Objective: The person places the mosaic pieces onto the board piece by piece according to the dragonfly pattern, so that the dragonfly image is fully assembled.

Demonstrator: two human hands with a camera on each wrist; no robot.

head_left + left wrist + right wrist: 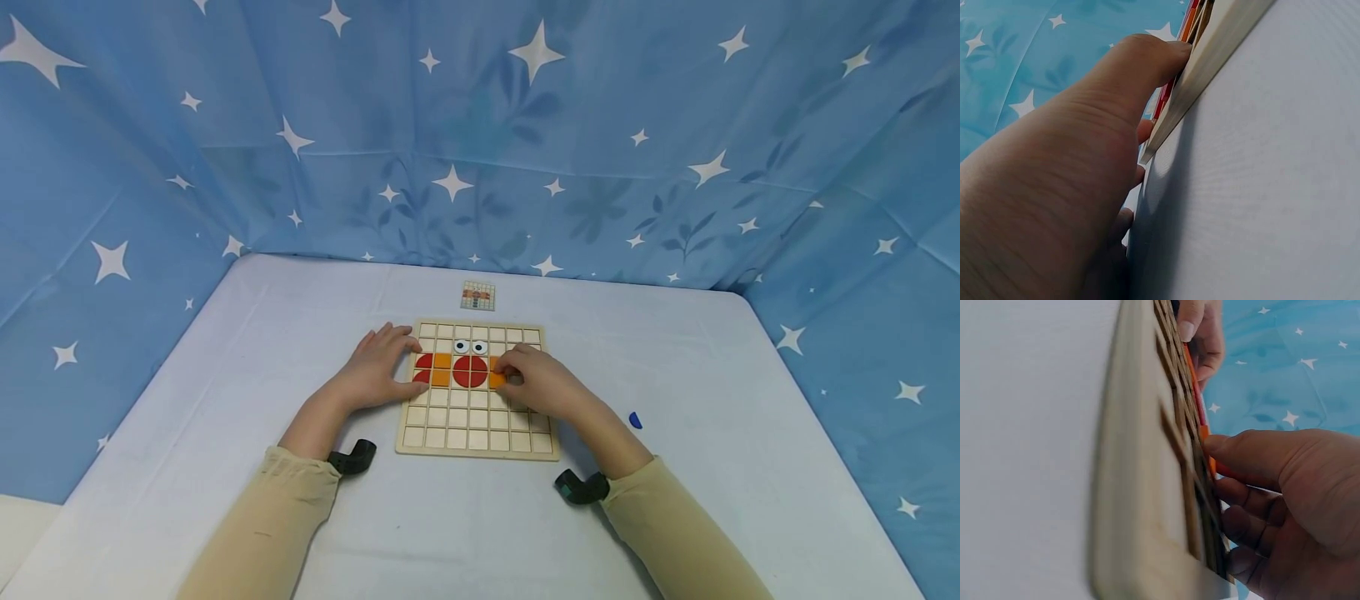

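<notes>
Nearest, see two beige sleeves (pixel 258 529), w/ a black wrist device (pixel 356 458) on inner side of each. A bit farther, find near rim of square wooden grid board (pixel 476 454), lying flat on white tablecloth (pixel 480 525), approx. in the middle, w/ bare cells (pixel 457 417) in its lower rows. To R of board, near R forearm (pixel 621 440), notice small blue pc (pixel 635 420), well apart from the other pcs.

At R side of board, see R hand (pixel 543 383), w/ thumb and index clamped together on orange tile (pixel 497 381), just beside right half of red circle (pixel 470 372) (this one made of four quarter pcs). Cannot tell exact fit of tile in its cell, b/c of fingers in front. At L rim, see L hand (pixel 375 367), w/ thumb and index spread apart, both touching board near two red pcs (pixel 422 377) w/ curved edge. B/w these and red circle, find two orange squares (pixel 442 361), one above the other. Directly above circle, see two eye pcs (pixel 461 346), side by side, black on white.

Farther, just beyond far rim of board, find small picture card (pixel 477 295) on the tablecloth, w/ similar red-and-orange pattern on a grid. Farthest, see blue curtain (pixel 450 100) w/ white stars and darker leaf motifs, hanging behind the tablecloth in folds.
</notes>
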